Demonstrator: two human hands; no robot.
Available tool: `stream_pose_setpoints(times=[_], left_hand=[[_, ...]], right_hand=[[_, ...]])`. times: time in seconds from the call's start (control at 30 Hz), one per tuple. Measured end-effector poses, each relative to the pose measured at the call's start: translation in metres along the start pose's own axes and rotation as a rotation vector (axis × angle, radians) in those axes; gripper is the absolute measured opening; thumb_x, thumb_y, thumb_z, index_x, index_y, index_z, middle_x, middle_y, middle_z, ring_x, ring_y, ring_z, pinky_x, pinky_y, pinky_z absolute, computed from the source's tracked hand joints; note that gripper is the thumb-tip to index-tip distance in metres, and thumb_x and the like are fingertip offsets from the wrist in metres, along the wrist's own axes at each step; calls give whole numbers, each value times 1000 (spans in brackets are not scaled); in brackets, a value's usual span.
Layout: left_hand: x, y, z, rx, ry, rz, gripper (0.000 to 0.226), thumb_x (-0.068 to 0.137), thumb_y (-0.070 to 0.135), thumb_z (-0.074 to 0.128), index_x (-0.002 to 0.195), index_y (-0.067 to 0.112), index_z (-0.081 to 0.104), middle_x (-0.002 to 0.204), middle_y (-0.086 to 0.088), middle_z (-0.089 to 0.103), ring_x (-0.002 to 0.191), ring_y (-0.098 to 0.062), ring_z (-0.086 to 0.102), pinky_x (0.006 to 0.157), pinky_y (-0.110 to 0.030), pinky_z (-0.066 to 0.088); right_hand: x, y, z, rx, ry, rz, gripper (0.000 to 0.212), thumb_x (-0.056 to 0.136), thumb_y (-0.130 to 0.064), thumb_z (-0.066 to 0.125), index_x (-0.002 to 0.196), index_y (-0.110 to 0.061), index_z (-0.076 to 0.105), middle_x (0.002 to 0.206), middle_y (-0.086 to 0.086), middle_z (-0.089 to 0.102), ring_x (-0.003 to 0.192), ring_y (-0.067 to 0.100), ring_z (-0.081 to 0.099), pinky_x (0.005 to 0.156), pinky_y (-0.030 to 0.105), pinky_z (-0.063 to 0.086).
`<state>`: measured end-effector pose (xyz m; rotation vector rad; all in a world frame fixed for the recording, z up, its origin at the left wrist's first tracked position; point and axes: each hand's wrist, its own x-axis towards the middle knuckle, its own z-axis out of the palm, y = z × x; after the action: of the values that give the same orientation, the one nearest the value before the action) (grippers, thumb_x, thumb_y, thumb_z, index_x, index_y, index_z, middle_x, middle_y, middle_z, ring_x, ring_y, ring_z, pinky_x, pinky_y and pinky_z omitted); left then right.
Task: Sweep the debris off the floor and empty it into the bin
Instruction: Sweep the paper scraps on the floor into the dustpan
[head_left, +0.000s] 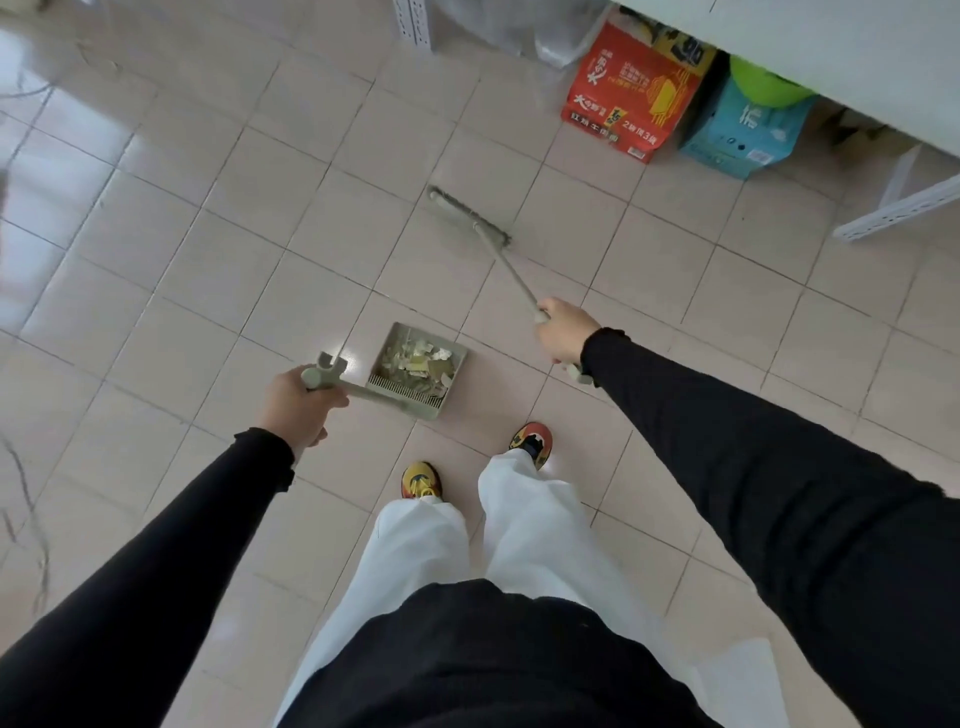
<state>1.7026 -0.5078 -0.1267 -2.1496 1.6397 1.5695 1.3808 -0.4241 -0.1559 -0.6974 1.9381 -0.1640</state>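
Holding the dustpan (400, 385) steady is what matters now. My left grip (301, 405) is curled round the top of its handle, and the pan sits low just ahead of my shoes (422, 480); I cannot tell whether it rests on the floor (208, 260) or hangs just above it. The debris (415, 364), pale and yellowish scraps, is heaped inside the pan, and I see no more of it on the tiles around. My right grip (563, 330) is wrapped round the broom (506, 260) near the upper end of its stick, with the head down on the floor, well ahead of the pan and apart from it. I judge the sweeping done and the carry to the bin as the step in hand. To do it well I should lift the pan with its mouth tipped up, so the light scraps slide to the back wall and do not spill, and walk slowly to avoid a draught. The broom should travel clear of the pan. No bin shows plainly; only a red bag (636, 93) and a blue box (743, 130) stand under the bench (831, 52).
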Motion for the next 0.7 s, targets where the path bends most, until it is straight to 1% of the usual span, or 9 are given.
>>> stream_pose_setpoints(times=[0.13, 0.2, 0.3, 0.37, 0.43, 0.47, 0.5, 0.6, 0.7], left_hand=[[3, -22, -31, -19, 26, -40, 22, 87, -1, 60, 108, -6, 66, 82, -21, 59, 48, -21, 39, 34, -17, 30], [5, -30, -44, -37, 38, -54, 22, 89, 1, 58, 110, -4, 65, 94, -29, 67, 47, -20, 38, 36, -18, 31], [9, -38, -61, -54, 35, -69, 21, 92, 4, 56, 112, 1, 63, 107, -26, 71, 48, -20, 39, 39, -20, 32], [12, -42, -70, -56, 27, -75, 20, 93, 4, 55, 112, 0, 62, 104, -24, 71, 50, -20, 39, 36, -19, 33], [15, -46, -76, -52, 17, -85, 22, 93, 4, 55, 113, -2, 62, 95, -19, 69, 49, -20, 39, 37, -20, 34], [15, -47, -79, -43, 8, -84, 23, 93, 4, 55, 114, -2, 62, 92, -16, 68, 49, -20, 40, 40, -21, 34], [15, -49, -80, -36, 0, -82, 24, 94, 5, 54, 115, -3, 62, 91, -15, 68, 48, -21, 41, 43, -22, 35], [15, -54, -84, -40, -19, -69, 23, 93, 7, 55, 114, -2, 61, 104, -21, 72, 48, -21, 42, 49, -25, 35], [11, -58, -86, -21, -33, -48, 19, 94, 9, 56, 111, 2, 61, 108, -22, 72, 47, -20, 42, 48, -24, 35]], right_hand=[[41, -49, 37, 12, 40, 74, 35, 95, -4, 47, 127, -16, 50, 112, 16, 66, 96, 32, 68, 75, 38, 58], [52, -64, 59, -66, -5, 71, 31, 95, -5, 53, 125, -3, 62, 121, 15, 68, 94, 24, 66, 82, 29, 58], [32, -70, 90, -105, -80, 35, 37, 94, -3, 54, 131, 2, 58, 127, 20, 63, 68, 10, 53, 53, 15, 44], [8, -60, 111, -255, -117, 6, 39, 96, -6, 51, 134, -1, 56, 131, 21, 60, 87, 20, 61, 56, 17, 36], [-19, -42, 125, -334, -204, -8, 42, 98, -8, 43, 140, -6, 52, 133, 20, 59, 106, 29, 60, 72, 23, 43], [-41, -35, 127, -373, -247, -23, 45, 99, -7, 39, 142, -10, 50, 131, 18, 60, 105, 30, 61, 75, 25, 46], [-60, -26, 125, -380, -287, -28, 45, 99, -8, 36, 142, -13, 50, 125, 15, 62, 94, 28, 62, 69, 22, 49], [-126, -1, 109, -274, -310, 34, 40, 98, -14, 36, 132, -20, 57, 88, 3, 56, 56, 15, 41, 34, 13, 33], [-170, 20, 96, -87, -284, 90, 47, 96, -23, 40, 134, -50, 49, 79, -3, 51, 53, 14, 37, 37, 21, 30]])
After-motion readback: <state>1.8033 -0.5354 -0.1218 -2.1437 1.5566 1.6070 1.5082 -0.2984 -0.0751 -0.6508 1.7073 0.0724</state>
